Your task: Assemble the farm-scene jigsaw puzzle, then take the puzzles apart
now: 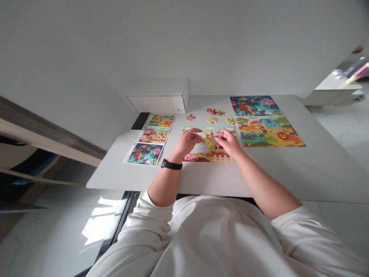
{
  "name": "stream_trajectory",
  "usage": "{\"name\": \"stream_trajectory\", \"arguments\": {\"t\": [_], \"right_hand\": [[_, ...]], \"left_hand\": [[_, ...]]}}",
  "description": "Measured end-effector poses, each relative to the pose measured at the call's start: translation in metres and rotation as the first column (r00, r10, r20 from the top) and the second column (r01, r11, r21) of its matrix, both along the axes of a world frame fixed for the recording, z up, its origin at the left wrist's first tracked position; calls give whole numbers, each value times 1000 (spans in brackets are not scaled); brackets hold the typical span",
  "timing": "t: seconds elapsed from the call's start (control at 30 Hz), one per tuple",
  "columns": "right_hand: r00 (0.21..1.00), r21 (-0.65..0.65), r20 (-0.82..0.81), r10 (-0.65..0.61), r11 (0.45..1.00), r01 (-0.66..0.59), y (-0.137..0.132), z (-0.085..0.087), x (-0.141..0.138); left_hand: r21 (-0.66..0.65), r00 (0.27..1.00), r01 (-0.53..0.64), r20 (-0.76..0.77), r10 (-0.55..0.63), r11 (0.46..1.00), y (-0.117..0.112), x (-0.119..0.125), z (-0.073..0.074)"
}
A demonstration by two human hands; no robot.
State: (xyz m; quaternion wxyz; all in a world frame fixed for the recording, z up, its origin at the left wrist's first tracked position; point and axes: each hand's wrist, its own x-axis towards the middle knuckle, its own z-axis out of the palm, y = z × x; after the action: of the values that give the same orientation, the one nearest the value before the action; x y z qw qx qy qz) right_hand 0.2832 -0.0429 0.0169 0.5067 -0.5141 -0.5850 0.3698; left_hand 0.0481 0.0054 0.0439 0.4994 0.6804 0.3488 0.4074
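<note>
Puzzle point(212, 147) under two bare hands

Flat, knob-edged pieces form a rectangular farm picture with a pale gap in it, on a smooth whitish table point(213, 177). It lies beneath the fingers: left hand point(188, 143) over its nine o'clock side, fingers curled, whether pinching anything impossible to tell; right hand point(227, 141) over three o'clock, thumb and forefinger parted. Loose pieces point(212, 120) lie toward twelve. Between ten and eleven, a boxy white carton point(155, 102) bears a label, too small to read.
</note>
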Motion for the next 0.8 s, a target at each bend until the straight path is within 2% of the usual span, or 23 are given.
{"name": "stream_trajectory", "arguments": {"t": [0.13,0.33,0.8], "right_hand": [[997,12,71,-14,1000,13,-1,-1,0],[994,-11,108,35,999,-34,-4,-2,-6],[976,-19,202,78,997,-75,-5,-7,-7]], "left_hand": [[81,996,-6,-93,13,997,-1,-2,2],[151,960,83,-277,-38,985,-1,-4,1],[164,914,113,-405,-37,980,6,-12,-4]]}}
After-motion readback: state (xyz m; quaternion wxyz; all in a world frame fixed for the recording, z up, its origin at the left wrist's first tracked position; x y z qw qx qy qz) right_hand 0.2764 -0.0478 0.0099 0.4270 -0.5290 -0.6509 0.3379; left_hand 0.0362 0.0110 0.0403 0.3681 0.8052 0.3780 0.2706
